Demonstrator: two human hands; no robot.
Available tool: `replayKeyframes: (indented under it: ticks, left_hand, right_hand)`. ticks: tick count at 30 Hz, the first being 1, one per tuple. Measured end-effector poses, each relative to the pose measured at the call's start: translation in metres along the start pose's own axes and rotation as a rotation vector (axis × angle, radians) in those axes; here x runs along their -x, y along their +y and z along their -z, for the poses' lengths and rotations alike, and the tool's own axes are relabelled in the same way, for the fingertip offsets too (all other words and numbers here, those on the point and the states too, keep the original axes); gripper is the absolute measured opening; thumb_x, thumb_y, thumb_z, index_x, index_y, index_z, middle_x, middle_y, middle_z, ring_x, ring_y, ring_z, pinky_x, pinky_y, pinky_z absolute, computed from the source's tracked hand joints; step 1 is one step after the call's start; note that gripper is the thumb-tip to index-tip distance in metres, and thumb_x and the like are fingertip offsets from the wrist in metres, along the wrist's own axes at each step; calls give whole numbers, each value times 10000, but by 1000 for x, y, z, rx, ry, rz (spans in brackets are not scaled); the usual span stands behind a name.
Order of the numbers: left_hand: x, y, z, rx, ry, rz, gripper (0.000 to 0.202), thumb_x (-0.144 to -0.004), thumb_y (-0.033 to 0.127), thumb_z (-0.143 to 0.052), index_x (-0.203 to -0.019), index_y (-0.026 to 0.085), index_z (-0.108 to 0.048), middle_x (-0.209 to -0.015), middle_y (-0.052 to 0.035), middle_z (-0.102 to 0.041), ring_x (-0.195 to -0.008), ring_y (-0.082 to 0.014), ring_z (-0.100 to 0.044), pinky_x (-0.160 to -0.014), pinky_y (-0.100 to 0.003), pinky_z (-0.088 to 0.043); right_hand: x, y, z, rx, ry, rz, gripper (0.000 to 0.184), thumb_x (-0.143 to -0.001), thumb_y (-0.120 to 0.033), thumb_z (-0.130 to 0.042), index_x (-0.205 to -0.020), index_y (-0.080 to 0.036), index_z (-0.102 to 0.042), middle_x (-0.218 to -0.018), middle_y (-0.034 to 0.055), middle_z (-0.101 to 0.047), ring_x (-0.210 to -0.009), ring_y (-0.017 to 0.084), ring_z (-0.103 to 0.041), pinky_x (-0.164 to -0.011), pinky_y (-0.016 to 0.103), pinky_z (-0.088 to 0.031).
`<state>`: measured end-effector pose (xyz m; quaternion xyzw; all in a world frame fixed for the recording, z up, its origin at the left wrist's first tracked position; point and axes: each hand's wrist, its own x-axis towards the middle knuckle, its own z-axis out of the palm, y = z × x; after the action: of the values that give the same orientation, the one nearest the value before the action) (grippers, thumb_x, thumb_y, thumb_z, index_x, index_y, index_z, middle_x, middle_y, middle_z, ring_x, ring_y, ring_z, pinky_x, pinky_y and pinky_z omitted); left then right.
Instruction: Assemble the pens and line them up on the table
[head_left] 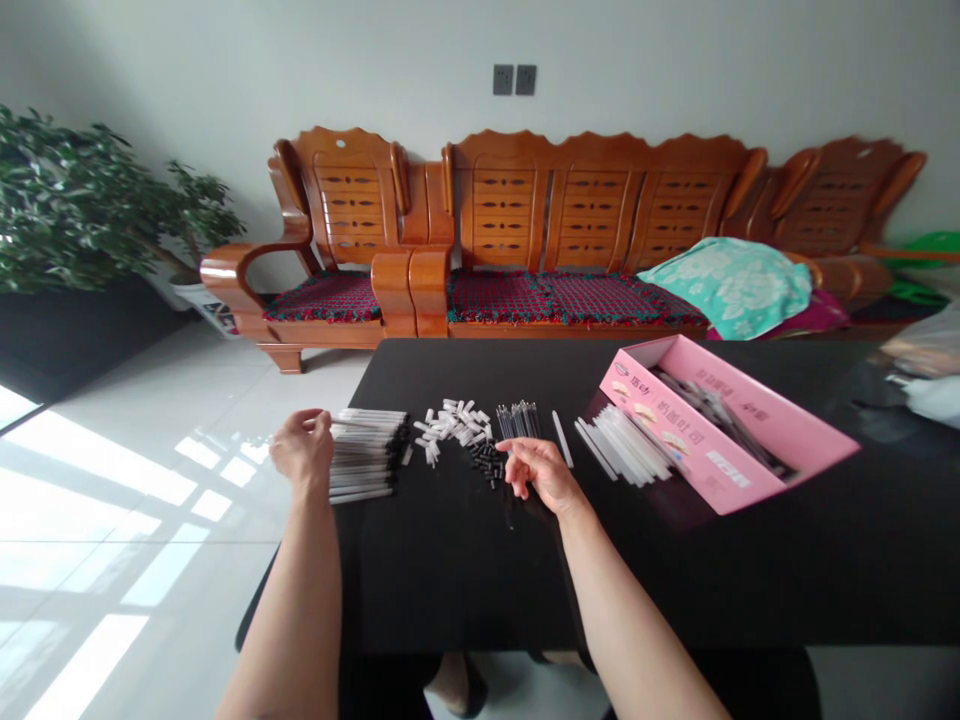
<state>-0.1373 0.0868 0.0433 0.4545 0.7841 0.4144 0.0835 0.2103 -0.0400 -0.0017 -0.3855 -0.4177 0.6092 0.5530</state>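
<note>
My left hand (302, 447) is at the table's left edge, by the outer ends of a stack of pale pens with black ends (364, 455). Its fingers are bent and pressed together; whatever they pinch, if anything, is hidden. My right hand (544, 472) hovers above the table, index finger stretched out and the other fingers loosely curled, with nothing visible in it. Just left of it lie small black plugs (486, 462). White caps (454, 425) are heaped between the plugs and the stack. Behind my right hand is a row of dark pen refills (519, 418).
A single white tube (562, 438) and a pile of translucent white pen barrels (622, 445) lie to the right. Beside them, a pink box (720, 470) holds dark slim pieces. Clear plastic bags (926, 370) rest at the far right. A wooden bench (585, 200) stands behind the black table (450, 570).
</note>
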Motion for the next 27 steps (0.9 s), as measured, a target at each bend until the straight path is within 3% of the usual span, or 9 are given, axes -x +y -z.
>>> replayKeyframes:
  ticks: [7,11,13,16,18,21,23,25,27]
  left_hand:
    - [1,-4,2,-108,108,-29,244,-756,366,-634,-911,205,-732,-913,-106,-668,-780,-272,-585,-759,-414,-452]
    - [16,11,-1,-70,127,-117,260,-805,318,-584,-988,212,-736,-954,-91,-659,-813,-254,-589,-807,-393,-450]
    - [32,25,-9,-4,100,-222,260,-827,291,-556,-992,202,-736,-935,-78,-664,-767,-220,-586,-824,-366,-445]
    - [67,46,-26,126,-6,-367,253,-848,291,-540,-982,197,-734,-920,-54,-679,-609,-156,-541,-769,-320,-444]
    - [92,57,-39,217,-102,-458,242,-858,293,-541,-975,193,-727,-926,-50,-684,-601,-143,-543,-729,-289,-439]
    - [124,63,-54,297,-222,-545,225,-872,274,-536,-965,189,-722,-899,-50,-684,-591,-133,-544,-678,-260,-428]
    - [139,63,-60,300,-318,-597,211,-877,257,-535,-946,185,-721,-869,-48,-681,-589,-129,-541,-665,-248,-422]
    - [148,60,-63,291,-403,-635,194,-876,250,-543,-931,189,-719,-863,-45,-680,-600,-126,-548,-663,-239,-419]
    - [152,57,-65,284,-447,-654,179,-872,251,-555,-922,197,-719,-865,-41,-679,-607,-124,-554,-659,-234,-415]
  right_hand:
    - [2,-3,-3,1,-7,-6,415,-826,-467,-646,-1023,-105,-692,-608,33,-679,-370,109,-559,-315,182,-370]
    - [1,-2,-8,31,8,-6,402,-817,-468,-641,-994,-110,-694,-597,31,-673,-364,112,-548,-315,192,-360]
    - [1,-2,-9,87,106,39,383,-807,-472,-642,-945,-119,-697,-575,24,-657,-349,108,-524,-307,194,-327]
    - [2,-8,-1,264,400,161,351,-810,-476,-621,-887,-143,-696,-534,5,-616,-331,99,-470,-312,205,-269]
    - [3,-14,11,464,620,215,336,-821,-472,-583,-855,-158,-698,-520,4,-596,-348,112,-462,-348,229,-300]
    - [5,-21,34,946,897,243,261,-788,-400,-580,-717,-176,-694,-588,64,-638,-535,190,-578,-490,283,-401]
    - [6,-22,47,1212,983,92,203,-758,-354,-603,-681,-189,-693,-648,102,-671,-619,243,-621,-548,323,-411]
    - [5,-19,54,1363,980,-52,160,-728,-332,-643,-661,-195,-691,-670,124,-682,-629,270,-634,-558,348,-407]
    - [4,-15,57,1428,957,-107,150,-710,-317,-663,-627,-194,-683,-642,134,-674,-606,275,-632,-557,359,-405]
